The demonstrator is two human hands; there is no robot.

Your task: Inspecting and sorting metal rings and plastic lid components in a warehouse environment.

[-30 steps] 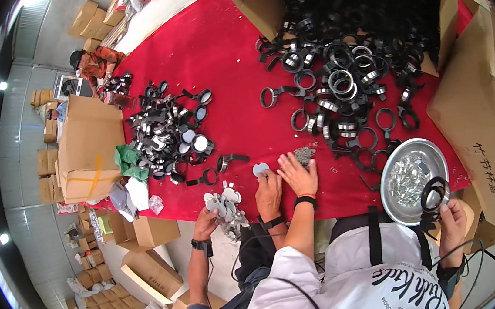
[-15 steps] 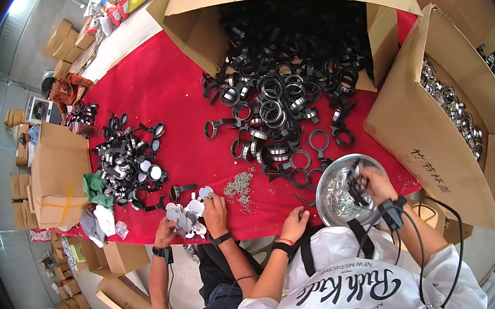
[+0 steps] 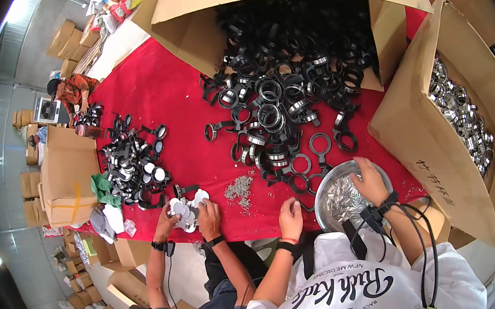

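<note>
My left hand (image 3: 292, 220) rests at the near edge of the red-covered table, its fingers curled in; whatever may be in them is hidden. A thin black piece lies just right of it. My right hand (image 3: 371, 182) reaches over a round metal bowl (image 3: 323, 201), thumb and fingers apart above small shiny clear-to-silver pieces (image 3: 345, 201). Nothing shows between those fingers. Left of my left hand lies a small heap of tiny metal clips (image 3: 240, 190). Beyond it spreads a pile of black rings with silver bands and short arms (image 3: 273, 118).
A co-worker's hands (image 3: 209, 218) at my left handle white discs (image 3: 185, 211). A tipped carton (image 3: 200, 33) spills the black rings. A carton of shiny metal rings (image 3: 431, 151) stands right. Black parts with white discs (image 3: 133, 163) lie farther left; another person (image 3: 76, 91) sits beyond.
The dark piece seen at my right hand is no longer visible, and its fingers have spread over the bowl. My left hand has shifted slightly left. The co-worker's hands have come closer together.
</note>
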